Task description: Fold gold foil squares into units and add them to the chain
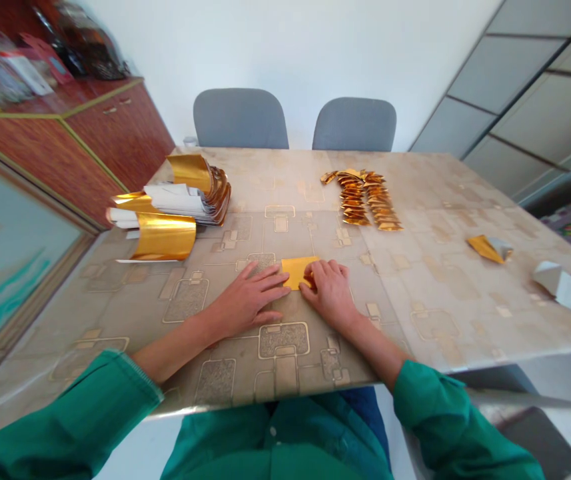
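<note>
A small rectangle of gold foil paper (pixel 293 272) lies flat on the patterned tablecloth in front of me. My left hand (pixel 252 297) rests to its left with fingers stretched out, the fingertips touching the paper's left edge. On the other side, my right hand (pixel 329 288) has its fingers curled and pinched at the paper's right edge, which they partly hide. Farther back on the right stand two rows of folded gold paper pieces (pixel 355 200), packed close together. To the left, curled gold sheets (pixel 168 237) with white backs lie beside a thick stack of sheets (pixel 200 193).
The table (pixel 285 360) has a tan covering. A crumpled gold piece (pixel 489 249) and white-backed scraps (pixel 568 288) lie toward its right end. Two grey chairs (pixel 241 119) stand at the far side. A wooden cabinet (pixel 115 130) with bagged items is at the left.
</note>
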### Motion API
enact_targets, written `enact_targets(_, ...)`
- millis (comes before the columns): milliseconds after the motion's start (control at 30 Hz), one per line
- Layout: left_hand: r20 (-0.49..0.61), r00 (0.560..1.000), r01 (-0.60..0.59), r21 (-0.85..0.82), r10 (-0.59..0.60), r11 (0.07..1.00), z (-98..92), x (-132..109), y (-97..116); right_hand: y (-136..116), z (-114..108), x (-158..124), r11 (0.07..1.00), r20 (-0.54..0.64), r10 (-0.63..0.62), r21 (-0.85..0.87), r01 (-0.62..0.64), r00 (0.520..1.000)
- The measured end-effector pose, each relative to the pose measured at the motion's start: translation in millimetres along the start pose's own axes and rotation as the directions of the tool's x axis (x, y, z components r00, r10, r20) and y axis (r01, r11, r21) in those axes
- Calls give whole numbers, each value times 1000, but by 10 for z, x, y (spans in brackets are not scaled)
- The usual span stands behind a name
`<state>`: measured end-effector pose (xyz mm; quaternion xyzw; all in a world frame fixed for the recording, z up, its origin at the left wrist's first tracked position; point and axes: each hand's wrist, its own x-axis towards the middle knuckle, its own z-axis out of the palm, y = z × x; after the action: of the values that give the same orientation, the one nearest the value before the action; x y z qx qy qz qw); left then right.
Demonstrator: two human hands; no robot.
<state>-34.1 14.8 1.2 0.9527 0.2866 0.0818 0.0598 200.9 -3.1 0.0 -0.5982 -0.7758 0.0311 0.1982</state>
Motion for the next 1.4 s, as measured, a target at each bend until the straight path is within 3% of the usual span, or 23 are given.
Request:
enact_targets(300,-27,1000,-5,5,5,1000,22,23,-4,354,-103,-165,995,-23,95,0,-95,995)
enact_targets(467,-56,998,2,18,-1,1000,-13,213,60,307,-226,-7,989,23,-136,55,135,990)
enact_targets(567,-85,996,29,25,-27,999,-25,312,94,276,-282,138,935,190,-347,146,324,918)
enact_targets(633,-124,992,38,33,-34,999,-11,343,101,282,-290,201,915,252,-399,169,366,882)
enact_targets(867,-260,966,32,83,-9,996,67,340,86,352,-264,217,901,229,-432,157,405,872)
enact_targets(1100,-259,964,62,-10,-63,998,68,335,55,476,-220,243,913,154,-374,235,334,914)
enact_targets(1400,-301,937,152,-112,-179,982,75,286,163,443,-266,201,855,187,-392,436,281,901)
